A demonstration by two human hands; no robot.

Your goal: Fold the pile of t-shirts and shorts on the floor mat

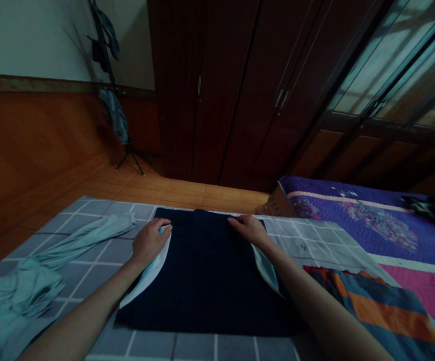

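A dark navy garment (205, 271) lies spread on the checked grey sheet, with white and pale blue edges curving in at both sides. At its upper left, my left hand (151, 240) pinches the cloth edge between thumb and fingers. My right hand (249, 229) rests at the upper right edge, fingers pressed together on the fabric; whether cloth is between them is hard to tell, as the thumb is hidden. The right forearm passes over the garment's right side.
A crumpled pale green garment (25, 286) lies at left, a folded orange and grey striped cloth (386, 306) at right. Beyond are a purple patterned bed cover (352, 210), a dark wooden wardrobe (221, 100) and a coat stand (108, 65) with hanging clothes.
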